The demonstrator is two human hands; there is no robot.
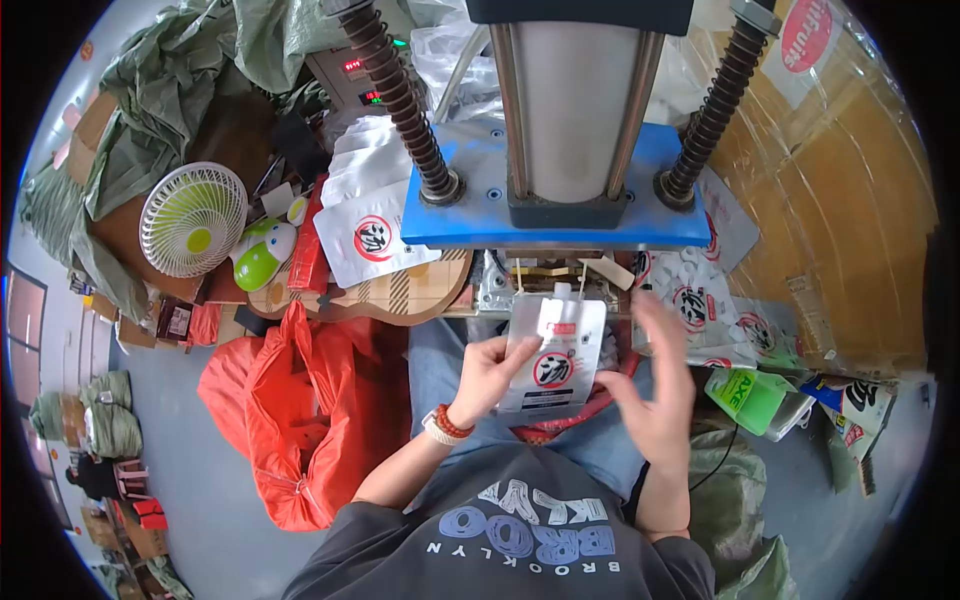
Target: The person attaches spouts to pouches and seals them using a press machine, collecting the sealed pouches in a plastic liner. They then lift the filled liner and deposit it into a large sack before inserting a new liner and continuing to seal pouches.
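My left hand [489, 380] grips the left edge of a silver pouch [550, 345] with a red round mark and a white spout at its top. The pouch hangs upright above my lap, its spout just below the metal jig [550, 275] of the press. To the pouch's right, my right hand [655, 380] is spread, its fingers slightly blurred, with nothing held in it. Above both hands stands the press with a blue plate [560, 225]. A fanned stack of silver pouches [365, 235] lies left of the press.
A green and white fan [194, 219] stands at the left, above a large red bag [300, 420]. White spouts and more pouches [690, 305] lie right of the jig. A green container [750, 400] is at the right, near a big cardboard box [840, 200].
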